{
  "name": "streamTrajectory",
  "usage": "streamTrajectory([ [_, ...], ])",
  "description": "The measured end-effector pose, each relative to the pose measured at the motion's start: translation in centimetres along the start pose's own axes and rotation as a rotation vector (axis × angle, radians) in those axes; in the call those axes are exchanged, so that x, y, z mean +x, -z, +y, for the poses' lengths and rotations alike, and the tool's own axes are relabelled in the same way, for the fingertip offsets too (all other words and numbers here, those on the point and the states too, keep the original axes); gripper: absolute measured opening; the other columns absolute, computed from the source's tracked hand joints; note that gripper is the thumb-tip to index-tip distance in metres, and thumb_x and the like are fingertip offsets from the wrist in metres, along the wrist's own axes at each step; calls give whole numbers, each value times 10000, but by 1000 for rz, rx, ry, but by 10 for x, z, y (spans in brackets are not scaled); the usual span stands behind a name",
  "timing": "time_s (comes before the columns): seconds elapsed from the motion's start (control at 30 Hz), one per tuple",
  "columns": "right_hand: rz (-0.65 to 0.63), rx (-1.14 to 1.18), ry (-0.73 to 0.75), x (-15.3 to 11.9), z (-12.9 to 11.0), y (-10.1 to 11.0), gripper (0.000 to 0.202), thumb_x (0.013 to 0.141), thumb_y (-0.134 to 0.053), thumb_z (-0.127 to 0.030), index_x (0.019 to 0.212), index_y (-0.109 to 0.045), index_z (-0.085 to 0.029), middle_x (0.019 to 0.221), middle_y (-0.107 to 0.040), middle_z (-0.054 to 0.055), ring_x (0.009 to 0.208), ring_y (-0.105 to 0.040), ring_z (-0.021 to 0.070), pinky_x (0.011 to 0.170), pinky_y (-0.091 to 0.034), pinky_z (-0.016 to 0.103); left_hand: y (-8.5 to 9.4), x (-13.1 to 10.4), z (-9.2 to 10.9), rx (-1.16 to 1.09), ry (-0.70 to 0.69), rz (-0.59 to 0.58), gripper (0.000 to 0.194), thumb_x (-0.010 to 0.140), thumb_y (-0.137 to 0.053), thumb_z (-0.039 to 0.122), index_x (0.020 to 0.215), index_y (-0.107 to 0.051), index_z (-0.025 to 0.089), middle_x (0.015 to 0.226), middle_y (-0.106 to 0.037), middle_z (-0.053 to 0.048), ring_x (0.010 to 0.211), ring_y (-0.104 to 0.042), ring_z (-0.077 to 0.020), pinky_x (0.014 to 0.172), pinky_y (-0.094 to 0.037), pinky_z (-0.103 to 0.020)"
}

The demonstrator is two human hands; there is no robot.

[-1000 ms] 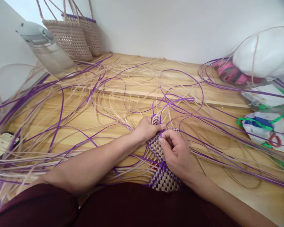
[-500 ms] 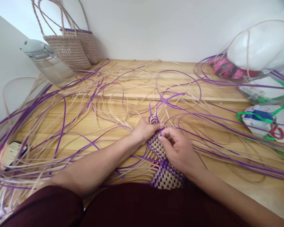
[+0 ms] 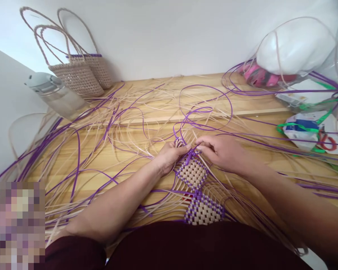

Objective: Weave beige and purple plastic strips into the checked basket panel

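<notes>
Left hand (image 3: 170,155) pinched beige-and-purple woven diamond panel (image 3: 192,173), ten o'clock side.
I had right hand (image 3: 223,152) at two, pinching thin purple strip (image 3: 195,147).

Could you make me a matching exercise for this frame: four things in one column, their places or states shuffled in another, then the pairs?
Things:
1. Left hand
2. Right hand
3. Grey-lidded bottle
4. White bundle

Places or states:
A. Beside the woven bags
B. Fingertips pinching a purple strand
C. At the far right, just above a pink item in the view
D. Gripping the left side of the woven piece

Right pairs: 1-D, 2-B, 3-A, 4-C.
</notes>
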State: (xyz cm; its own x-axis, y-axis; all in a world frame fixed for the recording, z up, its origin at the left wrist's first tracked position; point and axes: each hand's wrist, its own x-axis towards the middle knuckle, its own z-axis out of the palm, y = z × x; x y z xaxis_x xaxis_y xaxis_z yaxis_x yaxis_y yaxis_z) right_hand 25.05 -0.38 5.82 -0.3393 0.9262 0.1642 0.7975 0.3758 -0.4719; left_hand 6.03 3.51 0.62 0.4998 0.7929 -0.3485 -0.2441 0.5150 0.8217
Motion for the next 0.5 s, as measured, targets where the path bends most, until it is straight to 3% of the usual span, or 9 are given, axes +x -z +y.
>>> streamTrajectory([
  [0.13, -71, -34, 3, 17, 0, -1, 152, 890, -542, -280, 844, -649, -183, 680, -630, -10, 584, -479, 111, 584, -284, 254, 0, -1, 1, 21, 7, 6, 327, 622, -869, 318, 797, -701, 100, 726, -706, -61, 584, -620, -139, 605, -490, -275],
  [0.23, -109, -35, 37, 22, 9, 3, 154, 870, -547, -280, 775, -610, -175, 638, -596, -14, 555, -443, 103, 570, -267, 254, 0, -1, 2, 32, 35, 38, 327, 565, -894, 271, 752, -685, 103, 685, -696, -51, 554, -613, -139, 580, -490, -274],
  [0.37, -30, -187, -151, 22, 54, 35, 190, 831, -618, -343, 728, -628, -183, 644, -611, 8, 561, -475, 124, 576, -280, 266, -1, 1, 1, 30, 44, 125, 328, 517, -901, 245, 692, -659, 111, 640, -682, -47, 530, -614, -149, 568, -504, -288],
  [0.5, -60, -289, -271, 15, 85, 65, 186, 844, -653, -355, 762, -660, -188, 606, -595, 8, 564, -480, 131, 597, -296, 283, -3, 2, 4, 39, 70, 138, 317, 523, -901, 238, 645, -637, 115, 594, -659, -37, 496, -593, -131, 530, -476, -260],
])
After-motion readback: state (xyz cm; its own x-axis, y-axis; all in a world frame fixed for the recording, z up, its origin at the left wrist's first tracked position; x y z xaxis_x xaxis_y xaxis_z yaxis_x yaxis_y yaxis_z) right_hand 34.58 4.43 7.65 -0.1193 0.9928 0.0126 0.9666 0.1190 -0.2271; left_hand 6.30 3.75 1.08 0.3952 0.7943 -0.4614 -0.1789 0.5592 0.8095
